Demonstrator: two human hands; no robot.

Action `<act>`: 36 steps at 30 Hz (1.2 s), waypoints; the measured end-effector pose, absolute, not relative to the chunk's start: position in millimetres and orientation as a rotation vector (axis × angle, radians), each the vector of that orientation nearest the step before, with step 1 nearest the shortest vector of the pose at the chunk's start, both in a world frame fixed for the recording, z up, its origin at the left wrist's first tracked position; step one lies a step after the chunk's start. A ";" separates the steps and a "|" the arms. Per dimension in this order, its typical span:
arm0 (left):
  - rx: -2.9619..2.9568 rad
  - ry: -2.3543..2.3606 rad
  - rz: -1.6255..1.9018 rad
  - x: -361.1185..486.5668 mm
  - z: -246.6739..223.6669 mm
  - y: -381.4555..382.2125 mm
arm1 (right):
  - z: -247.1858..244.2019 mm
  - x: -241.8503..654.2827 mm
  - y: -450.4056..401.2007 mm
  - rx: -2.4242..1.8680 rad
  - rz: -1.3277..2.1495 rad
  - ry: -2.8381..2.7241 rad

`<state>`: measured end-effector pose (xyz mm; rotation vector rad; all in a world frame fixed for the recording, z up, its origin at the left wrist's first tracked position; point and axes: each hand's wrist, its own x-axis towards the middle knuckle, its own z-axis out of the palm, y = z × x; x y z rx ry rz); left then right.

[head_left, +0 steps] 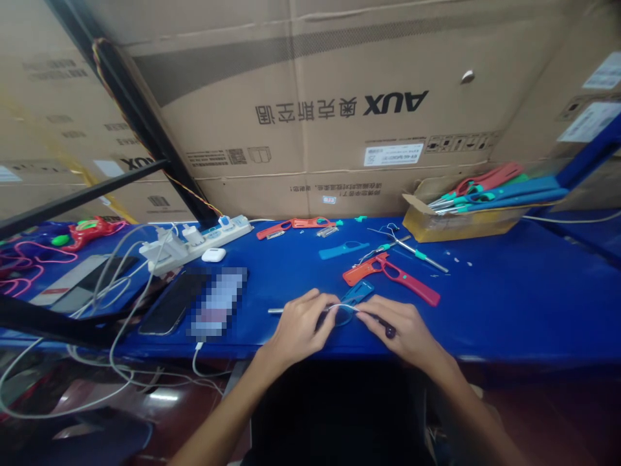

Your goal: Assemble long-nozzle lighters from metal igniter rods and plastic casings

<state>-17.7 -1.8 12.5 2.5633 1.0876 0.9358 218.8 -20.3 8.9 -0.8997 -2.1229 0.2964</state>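
My left hand (303,325) is closed around a thin metal tube (275,311), whose end sticks out to the left. A thin white wire (343,306) bows across the gap from these fingers to my right hand (400,323), which pinches its other end. From under the right fingers pokes the dark rounded end of a tool (390,331); the rest of it is hidden. Just behind both hands lies a blue plastic lighter shell (358,292), partly covered. Beyond it are an orange-red lighter shell (365,268) and a red shell half (414,285).
Metal lighter tubes with green parts (422,254) and a light-blue shell (342,250) lie farther back. A cardboard box (460,223) holds several lighters at the right. At left are phones (172,304), an earbud case (213,255), a power strip (237,230) and loose cables.
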 end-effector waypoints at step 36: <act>2.250 1.207 0.867 -37.3 14.9 -25.4 | 27.4 219.2 -16.5 -1.280 0.568 -2.434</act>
